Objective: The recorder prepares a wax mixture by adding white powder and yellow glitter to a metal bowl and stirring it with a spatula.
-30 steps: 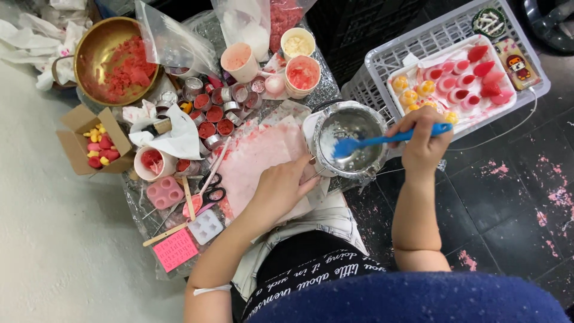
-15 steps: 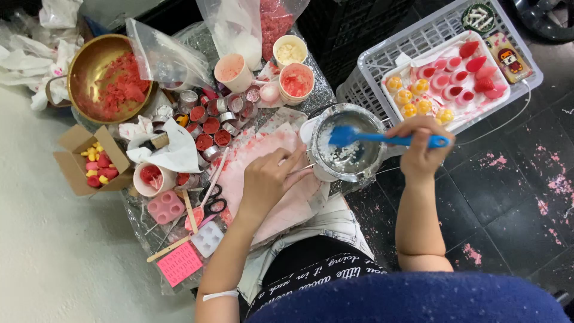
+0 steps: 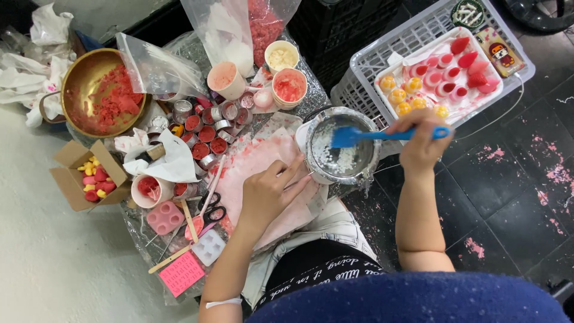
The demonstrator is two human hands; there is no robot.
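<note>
Right now the right hand has its grip closed around the handle of a blue spatula, whose blade lies over the metal pot holding whitish wax. Just beside the pot, the left hand rests on a pink-stained sheet, fingers loosely curled, holding nothing. A white basket of moulded pieces stands behind.

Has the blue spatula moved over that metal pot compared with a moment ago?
Yes. The blue spatula, held by the right hand, has lifted: its blade now sits over the far side of the metal pot, no longer low at the near rim.
</note>
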